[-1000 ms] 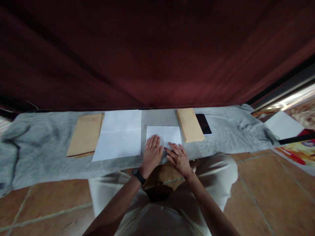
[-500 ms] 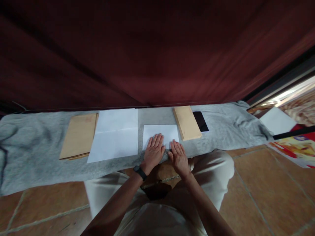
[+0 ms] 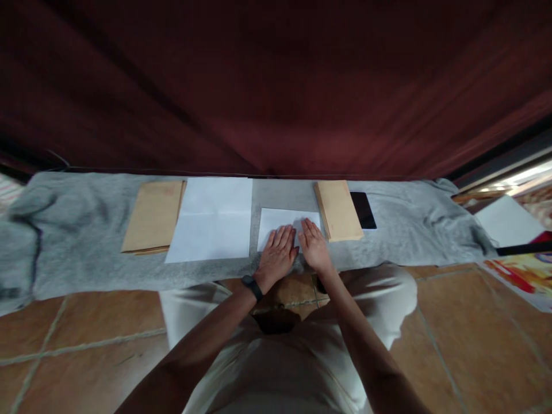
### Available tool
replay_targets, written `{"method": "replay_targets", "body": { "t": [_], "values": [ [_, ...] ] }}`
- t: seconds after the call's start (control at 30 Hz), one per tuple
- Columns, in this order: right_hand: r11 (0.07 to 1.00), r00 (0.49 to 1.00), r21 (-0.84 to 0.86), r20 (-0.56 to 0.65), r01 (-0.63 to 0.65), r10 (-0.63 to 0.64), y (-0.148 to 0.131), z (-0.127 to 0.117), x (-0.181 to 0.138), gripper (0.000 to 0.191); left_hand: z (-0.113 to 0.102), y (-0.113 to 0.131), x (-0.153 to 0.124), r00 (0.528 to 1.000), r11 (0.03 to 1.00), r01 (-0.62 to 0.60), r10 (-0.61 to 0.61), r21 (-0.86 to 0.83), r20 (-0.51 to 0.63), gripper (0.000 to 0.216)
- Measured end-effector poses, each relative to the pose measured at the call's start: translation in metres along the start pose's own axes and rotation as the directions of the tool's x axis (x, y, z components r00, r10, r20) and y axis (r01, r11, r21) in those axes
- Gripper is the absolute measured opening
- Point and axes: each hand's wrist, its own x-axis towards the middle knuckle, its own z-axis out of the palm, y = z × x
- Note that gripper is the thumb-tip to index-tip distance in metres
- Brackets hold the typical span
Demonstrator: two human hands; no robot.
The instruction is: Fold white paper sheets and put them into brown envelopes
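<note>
A small white sheet of paper (image 3: 276, 216), possibly folded, lies in front of me on the grey cloth. My left hand (image 3: 278, 252), with a dark band on its wrist, rests flat on the sheet's near left part, fingers stretched out. Flat on the right part of the same sheet is my right hand (image 3: 313, 244), its fingers extended and close together. Left of the sheet lies a larger stack of white paper (image 3: 211, 221). Just to the right, almost touching the small sheet, is a pile of tan envelopes (image 3: 341, 211).
More brown envelopes (image 3: 153, 217) lie at the left, beside the white paper. A dark phone (image 3: 364, 210) sits partly behind the right envelopes. The grey cloth (image 3: 414, 224) covers a narrow surface, with a dark red curtain (image 3: 267, 103) behind it. Tiled floor (image 3: 444, 310) shows below.
My right hand has slid forward and farther onto the small sheet. My left hand stays flat on it. The whole view has shifted slightly.
</note>
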Motion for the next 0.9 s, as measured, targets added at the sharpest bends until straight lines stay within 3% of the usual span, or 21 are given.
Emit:
{"method": "replay_targets", "body": {
  "t": [0.53,0.9],
  "values": [
    [0.990,0.997,-0.126,0.014,-0.069,0.072,0.016,0.019,0.043,0.054,0.001,0.002,0.000,0.999,1.000,0.016,-0.016,-0.013,0.049,0.060],
    [0.991,0.999,-0.131,-0.024,-0.033,0.030,0.008,0.015,0.031,0.055,-0.006,0.005,0.001,0.996,1.000,0.020,-0.021,0.016,0.085,0.060]
  ]
}}
